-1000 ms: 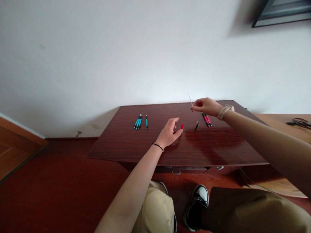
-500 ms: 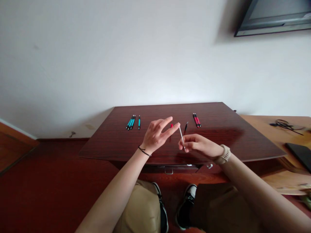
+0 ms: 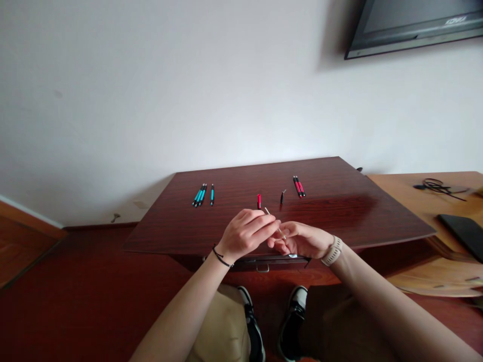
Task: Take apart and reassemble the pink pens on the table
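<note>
A thin white pen refill (image 3: 267, 211) runs at a slant between my two hands above the near part of the table. My left hand (image 3: 247, 231) has its fingers closed around the refill's upper part. The lower end lies at the fingertips of my right hand (image 3: 304, 238), which are curled on it; part of this grip is hidden. Just beyond my hands lies a red pen barrel (image 3: 259, 200), its near end close to my left fingers. A black pen part (image 3: 283, 197) lies to its right.
Several turquoise pens (image 3: 199, 195) lie in a group at the left, with a single turquoise pen (image 3: 212, 194) beside them. Red pens (image 3: 299, 186) lie at the back right of the dark table (image 3: 339, 211). A wooden desk (image 3: 400, 191) adjoins, with a cable (image 3: 439, 187) and black flat device (image 3: 462, 234).
My left hand has come down and closed on the refill, its fingers earlier stretched out. Both hands are nearer each other and lower. The view has shifted slightly right.
</note>
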{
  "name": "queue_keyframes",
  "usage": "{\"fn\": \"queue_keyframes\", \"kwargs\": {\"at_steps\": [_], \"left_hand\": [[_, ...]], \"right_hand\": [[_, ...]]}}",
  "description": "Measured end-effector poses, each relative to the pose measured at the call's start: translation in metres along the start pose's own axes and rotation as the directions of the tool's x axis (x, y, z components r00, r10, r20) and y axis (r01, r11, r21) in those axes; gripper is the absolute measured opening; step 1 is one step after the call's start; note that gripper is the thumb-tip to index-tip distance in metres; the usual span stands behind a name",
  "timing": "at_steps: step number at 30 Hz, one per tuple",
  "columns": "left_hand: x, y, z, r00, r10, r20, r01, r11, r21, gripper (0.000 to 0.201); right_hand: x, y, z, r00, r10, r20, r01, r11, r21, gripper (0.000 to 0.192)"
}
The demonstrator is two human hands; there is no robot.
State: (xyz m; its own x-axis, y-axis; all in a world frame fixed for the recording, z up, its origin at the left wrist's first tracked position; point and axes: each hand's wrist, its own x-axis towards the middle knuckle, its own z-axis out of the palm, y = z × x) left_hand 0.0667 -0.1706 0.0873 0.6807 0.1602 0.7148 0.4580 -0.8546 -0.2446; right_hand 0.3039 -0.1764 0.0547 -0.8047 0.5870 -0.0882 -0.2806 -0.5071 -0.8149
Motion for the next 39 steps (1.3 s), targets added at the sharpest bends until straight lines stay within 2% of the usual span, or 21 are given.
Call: {"fn": "queue_keyframes", "kwargs": {"at_steps": [8,11,13,15,18,19,22,25,29,39], "left_hand": [[0.002,-0.002,0.007,0.998,-0.059,0.003,0.059,0.994,-0.088,0.017],[0.004,-0.004,0.013,0.985,-0.165,-0.060,0.155,0.978,-0.143,0.016],[0.007,-0.007,0.018,0.944,-0.303,-0.127,0.277,0.942,-0.191,0.013],[0.011,-0.011,0.023,0.873,-0.446,-0.197,0.395,0.884,-0.248,0.010],[0.017,-0.022,0.034,0.763,-0.593,-0.257,0.508,0.796,-0.329,0.010],[0.018,-0.026,0.038,0.726,-0.634,-0.264,0.539,0.765,-0.353,0.010],[0.018,-0.039,0.051,0.658,-0.705,-0.266,0.577,0.698,-0.423,0.011],[0.017,-0.050,0.060,0.620,-0.742,-0.254,0.593,0.656,-0.467,0.014],[0.019,-0.057,0.065,0.609,-0.751,-0.257,0.596,0.646,-0.476,0.018],[0.015,-0.063,0.074,0.655,-0.735,-0.176,0.624,0.658,-0.421,0.022]], "right_hand": [[0.000,-0.006,0.009,1.000,0.005,0.031,-0.007,0.997,0.071,0.025],[0.004,-0.008,0.009,0.998,-0.051,-0.022,0.053,0.992,0.112,0.024],[0.006,-0.010,0.005,0.990,-0.101,-0.098,0.114,0.984,0.140,0.021],[0.008,-0.009,0.000,0.970,-0.147,-0.194,0.181,0.969,0.171,0.018],[0.011,-0.006,-0.007,0.935,-0.187,-0.300,0.250,0.950,0.185,0.016],[0.011,-0.004,-0.008,0.929,-0.195,-0.315,0.259,0.949,0.177,0.017],[0.010,0.002,-0.011,0.918,-0.209,-0.338,0.267,0.954,0.135,0.019],[0.008,0.005,-0.010,0.907,-0.213,-0.363,0.270,0.956,0.114,0.021],[0.003,0.005,-0.008,0.896,-0.207,-0.392,0.268,0.957,0.108,0.023],[0.002,0.002,-0.007,0.884,-0.220,-0.412,0.268,0.961,0.062,0.022]]}}
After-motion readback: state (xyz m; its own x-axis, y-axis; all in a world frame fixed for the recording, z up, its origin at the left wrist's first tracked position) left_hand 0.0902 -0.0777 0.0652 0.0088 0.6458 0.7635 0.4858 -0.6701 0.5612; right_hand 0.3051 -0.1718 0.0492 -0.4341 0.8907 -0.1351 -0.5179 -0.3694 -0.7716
